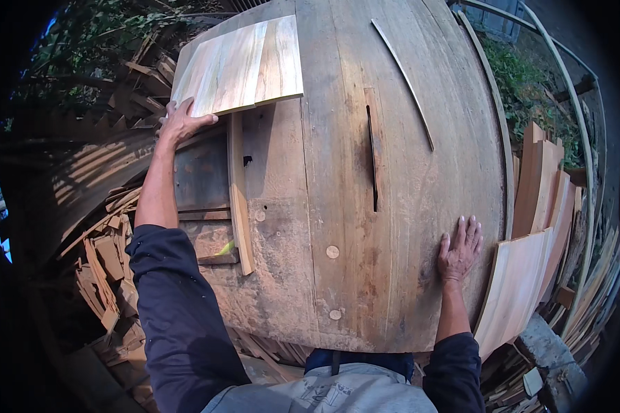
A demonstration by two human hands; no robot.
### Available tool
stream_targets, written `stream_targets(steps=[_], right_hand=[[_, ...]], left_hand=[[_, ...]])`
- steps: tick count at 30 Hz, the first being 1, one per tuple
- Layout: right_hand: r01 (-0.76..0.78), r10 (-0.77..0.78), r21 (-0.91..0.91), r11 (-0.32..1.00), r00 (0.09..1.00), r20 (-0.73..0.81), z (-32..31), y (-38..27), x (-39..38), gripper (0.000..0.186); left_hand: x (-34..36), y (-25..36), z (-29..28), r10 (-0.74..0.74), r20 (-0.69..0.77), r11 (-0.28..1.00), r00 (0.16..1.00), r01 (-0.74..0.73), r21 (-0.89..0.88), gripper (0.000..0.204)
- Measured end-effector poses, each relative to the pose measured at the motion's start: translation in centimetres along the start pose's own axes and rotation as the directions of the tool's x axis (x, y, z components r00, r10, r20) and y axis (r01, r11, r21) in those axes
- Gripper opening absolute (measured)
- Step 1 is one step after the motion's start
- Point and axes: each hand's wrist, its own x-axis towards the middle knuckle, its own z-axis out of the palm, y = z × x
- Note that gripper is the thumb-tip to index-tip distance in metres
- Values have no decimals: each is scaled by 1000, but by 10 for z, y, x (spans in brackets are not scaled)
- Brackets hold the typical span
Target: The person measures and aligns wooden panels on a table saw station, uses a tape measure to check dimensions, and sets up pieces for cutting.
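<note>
A pale panel of joined wooden boards [244,65] lies at the far left of a large wooden work table [420,206], its near edge standing a little off the surface. My left hand [184,124] grips the panel's near left corner, the thumb stretched along the near edge; the other fingers are partly hidden. Below the panel, a narrow wooden batten [238,193] runs toward me along the table. Flat on the table's near right part rests my right hand [460,251], fingers forward and holding nothing. A long dark slot [372,158] cuts through the tabletop's middle.
A thin curved wood strip [403,76] lies on the table's far right. Several panels [520,275] lean against the right edge, near a concrete block [551,351]. Offcuts [107,258] are heaped at left, and long strips [599,282] are piled at right.
</note>
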Motion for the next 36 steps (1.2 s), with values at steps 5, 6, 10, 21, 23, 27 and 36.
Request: stream_targets(steps=[5,6,10,21,23,27,36], right_hand=[[-10,9,-110,994,1000,-8,9,5,-4,62],[-6,3,-131,991,1000,-23,12,6,-3,62],[42,-51,-160,986,997,-51,19,8,-2,61],[-18,5,-102,995,991,-131,27,9,-2,59],[73,-111,-135,988,947,-303,30,12,-5,56],[12,-15,-16,1000,969,-248,29,17,-15,56],[595,-103,570,567,737,-668,-24,-32,-205,41]], left_hand=[[-58,-89,8,66,159,935,985,-5,-355,114],[-67,-105,13,48,157,933,987,12,-360,114],[-104,-179,24,32,48,969,998,-19,-248,113],[-207,-380,156,116,16,974,993,-111,-199,74],[-215,-411,196,176,-43,950,984,-181,-256,72],[-198,-452,262,296,-179,955,938,-295,32,79],[-300,-386,241,271,-300,933,914,-173,315,66]])
